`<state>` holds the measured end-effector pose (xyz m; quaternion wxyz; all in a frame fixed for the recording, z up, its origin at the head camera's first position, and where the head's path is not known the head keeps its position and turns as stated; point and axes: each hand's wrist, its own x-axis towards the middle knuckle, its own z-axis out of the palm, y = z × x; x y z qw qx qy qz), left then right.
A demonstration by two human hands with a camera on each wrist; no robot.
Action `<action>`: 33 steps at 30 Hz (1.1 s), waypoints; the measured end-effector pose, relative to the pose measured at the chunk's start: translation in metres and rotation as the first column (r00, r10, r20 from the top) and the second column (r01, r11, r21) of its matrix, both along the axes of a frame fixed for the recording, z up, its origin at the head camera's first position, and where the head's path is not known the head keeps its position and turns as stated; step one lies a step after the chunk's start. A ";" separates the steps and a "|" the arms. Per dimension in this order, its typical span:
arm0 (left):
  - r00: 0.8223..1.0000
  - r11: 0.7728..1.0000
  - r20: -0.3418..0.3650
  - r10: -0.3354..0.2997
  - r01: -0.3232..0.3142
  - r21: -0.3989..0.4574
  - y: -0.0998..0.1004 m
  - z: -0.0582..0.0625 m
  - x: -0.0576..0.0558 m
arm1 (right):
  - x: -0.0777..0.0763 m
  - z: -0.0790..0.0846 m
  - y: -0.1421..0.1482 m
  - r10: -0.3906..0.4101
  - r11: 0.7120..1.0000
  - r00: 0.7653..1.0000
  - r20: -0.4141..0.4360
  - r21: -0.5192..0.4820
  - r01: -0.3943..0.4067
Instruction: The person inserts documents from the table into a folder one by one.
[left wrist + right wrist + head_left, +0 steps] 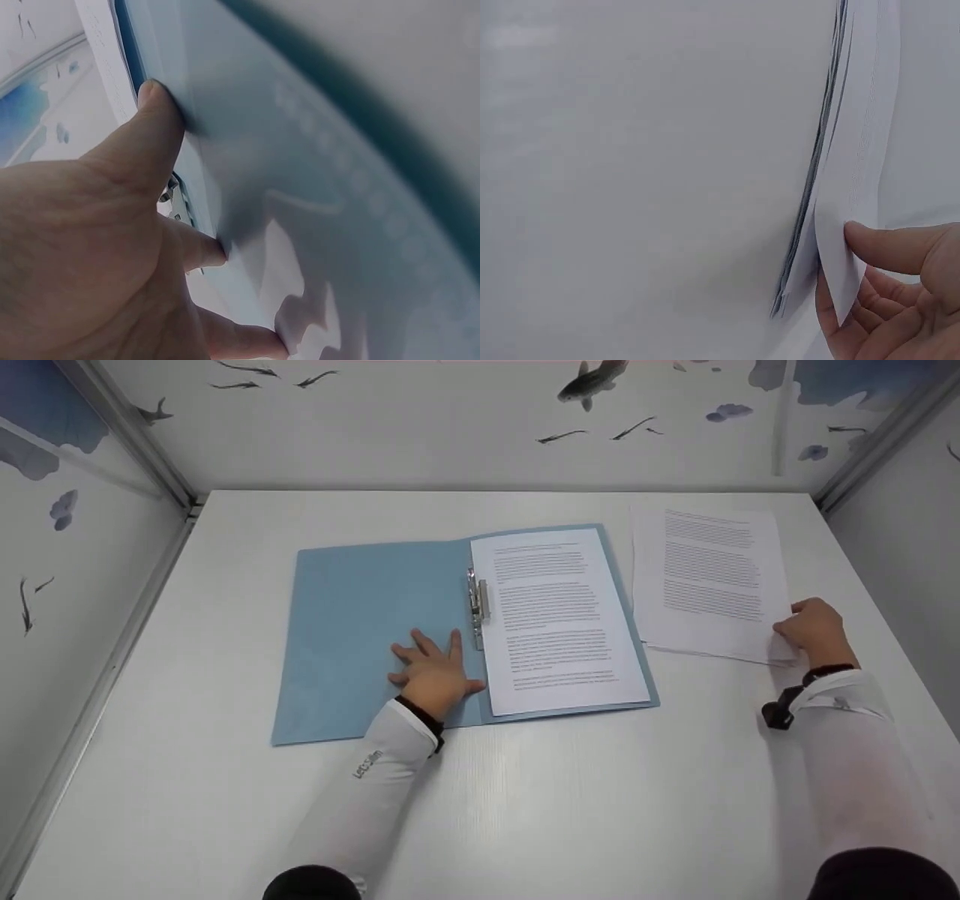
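A blue folder [360, 622] lies spread out on the table, a printed sheet [555, 622] on its right side beside a metal clip [478, 607]. My left hand [435, 679] rests on the folder's left cover near the fold, its fingers splayed. In the left wrist view the thumb [154, 112] touches the cover close to the paper's edge. To the right of the folder is a stack of printed paper [712, 585]. At its lower right corner my right hand [817, 630] pinches a sheet of paper [844, 255] between thumb and fingers, the corner lifted from the stack.
The white table [600, 810] is bounded by a back panel [412, 435] with painted fish and by side panels on the left and right. A metal rail [112, 667] runs along the left edge.
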<state>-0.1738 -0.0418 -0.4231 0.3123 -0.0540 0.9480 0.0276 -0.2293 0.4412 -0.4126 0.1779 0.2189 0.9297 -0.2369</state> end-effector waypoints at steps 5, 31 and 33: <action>1.000 1.000 -0.003 -0.001 0.001 0.003 0.000 0.001 0.001 | 0.001 -0.001 0.008 -0.068 0.996 0.998 -0.006 -0.062 0.068; 1.000 1.000 -0.012 -0.009 0.009 0.016 -0.002 0.002 0.002 | 0.030 0.032 0.009 -0.417 0.752 0.906 -0.080 -0.590 0.294; 1.000 1.000 -0.010 -0.008 0.009 0.017 -0.002 0.002 0.001 | 0.032 0.034 0.006 -0.460 0.698 0.884 -0.080 -0.648 0.305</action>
